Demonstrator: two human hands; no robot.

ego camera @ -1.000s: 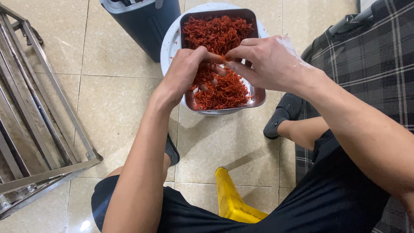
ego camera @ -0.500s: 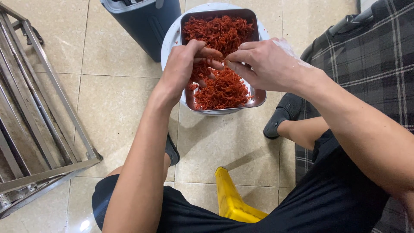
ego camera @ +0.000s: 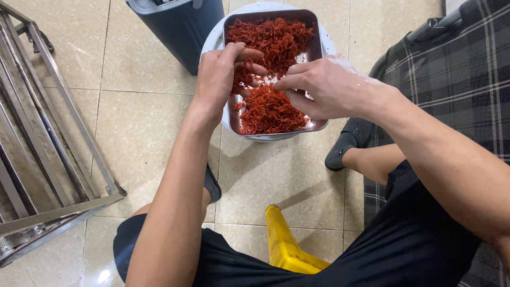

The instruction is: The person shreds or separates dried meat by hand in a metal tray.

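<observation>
Left hand (ego camera: pixel 220 74): over the near-left part of the tray, fingers (ego camera: pixel 249 68) curled together and pinching a small clump of the red shreds, thumb side hidden.
Right hand (ego camera: pixel 324 87): coming in from the right, fingertips (ego camera: pixel 284 85) drawn together just opposite the left ones, nipping at the same clump — pale residue on the back of the hand.
Red shreds (ego camera: pixel 271 106): dried, stringy, bright red-orange; one heap beyond the fingers at the far end of the tray, a second heap just under and nearer than the fingers.
Metal tray (ego camera: pixel 313 48): rectangular, rounded corners, resting on a white round basin (ego camera: pixel 212 40) on the floor; bare metal showing right between the two sets of fingertips.
Progress: judged from the gap of bare metal, a fair share already picked through and split into two heaps; the far heap looks full, so much apparently left — which heap is the finished one, impossible to tell.
Left of the fingers: dark blue-grey bin (ego camera: pixel 180 26) touching the basin's edge; further left, a steel rack (ego camera: pixel 48 133).
Nearer than the fingers: yellow plastic stool (ego camera: pixel 284 247) between the knees, tiled floor (ego camera: pixel 143 122).
Right of the fingers: plaid cloth (ego camera: pixel 451 69), well apart from the tray.
</observation>
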